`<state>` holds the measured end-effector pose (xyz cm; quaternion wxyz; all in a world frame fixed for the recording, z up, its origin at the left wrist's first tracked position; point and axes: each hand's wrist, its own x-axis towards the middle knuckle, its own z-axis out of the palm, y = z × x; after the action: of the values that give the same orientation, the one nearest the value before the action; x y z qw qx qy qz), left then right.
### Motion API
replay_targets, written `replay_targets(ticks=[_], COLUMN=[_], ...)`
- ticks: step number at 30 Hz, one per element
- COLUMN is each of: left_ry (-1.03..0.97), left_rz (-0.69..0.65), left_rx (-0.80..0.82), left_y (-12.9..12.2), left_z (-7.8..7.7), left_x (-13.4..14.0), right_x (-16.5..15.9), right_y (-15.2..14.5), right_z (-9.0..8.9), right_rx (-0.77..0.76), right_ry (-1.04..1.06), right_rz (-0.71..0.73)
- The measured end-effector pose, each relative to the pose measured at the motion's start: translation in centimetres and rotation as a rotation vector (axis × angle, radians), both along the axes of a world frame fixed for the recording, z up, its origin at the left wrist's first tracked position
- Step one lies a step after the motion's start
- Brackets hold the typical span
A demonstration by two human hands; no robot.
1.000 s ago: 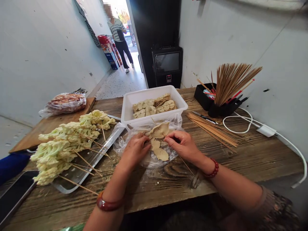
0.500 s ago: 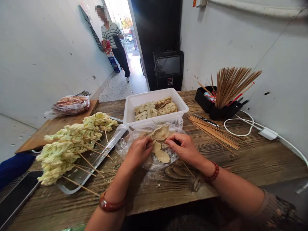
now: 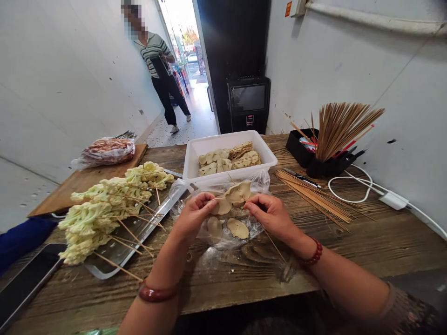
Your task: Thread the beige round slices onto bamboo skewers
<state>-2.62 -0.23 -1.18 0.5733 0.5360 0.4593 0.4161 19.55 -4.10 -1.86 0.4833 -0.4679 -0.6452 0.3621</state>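
Note:
My left hand (image 3: 195, 211) pinches the edge of a thin, beige, roundish slice (image 3: 222, 206) between thumb and fingers. My right hand (image 3: 270, 214) is closed on a bamboo skewer (image 3: 275, 246), whose shaft slants out below the palm toward the table's near edge. Under both hands spreads a clear plastic bag (image 3: 209, 244). On it lie another beige slice (image 3: 238, 229) and a larger curved one (image 3: 240, 191) between the hands. Just behind stands a white plastic tub (image 3: 230, 177) containing skewered beige slices (image 3: 246, 159).
Skewered cauliflower (image 3: 111, 200) fills a metal tray (image 3: 150, 232) at left. A wrapped bundle (image 3: 108, 151) rests on a wooden board (image 3: 75, 184). Loose skewers (image 3: 316, 197) lie right, before a black holder (image 3: 316, 167) and white cable (image 3: 391, 200). A person (image 3: 160, 70) stands by the doorway.
My left hand has lifted a slice from the bag and moved it slightly up and left. My right hand keeps the skewer. The person at the back has come nearer.

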Motion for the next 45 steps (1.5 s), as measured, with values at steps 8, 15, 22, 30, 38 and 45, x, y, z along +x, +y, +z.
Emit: replay_targets(ticks=[8, 15, 22, 30, 38, 45], left_ry=[-0.35, -0.404, -0.398, -0.335, -0.308, -0.311], left_rz=[0.102, 0.18, 0.222, 0.302, 0.313, 0.316], left_rx=[-0.178, -0.118, -0.076, -0.011, 0.013, 0.007], left_y=[-0.3, -0.4, -0.6, -0.6, -0.6, -0.7], left_z=[0.9, 0.9, 1.1, 1.3, 1.1, 1.2], left_x=[0.0, 0.0, 0.1, 0.4, 0.2, 0.3], right_x=[-0.1, -0.5, -1.2, -1.6, -1.5, -1.6], right_y=[-0.3, -0.8, -1.4, -1.6, -1.7, -1.7], right_z=[-0.1, -0.1, -0.3, -0.6, -0.3, -0.4], right_rx=[-0.079, -0.108, -0.065, 0.008, 0.015, -0.001], right_ry=[0.059, 0.001, -0.105, -0.173, -0.161, -0.161], right_rz=[0.034, 0.118, 0.19, 0.132, 0.126, 0.122])
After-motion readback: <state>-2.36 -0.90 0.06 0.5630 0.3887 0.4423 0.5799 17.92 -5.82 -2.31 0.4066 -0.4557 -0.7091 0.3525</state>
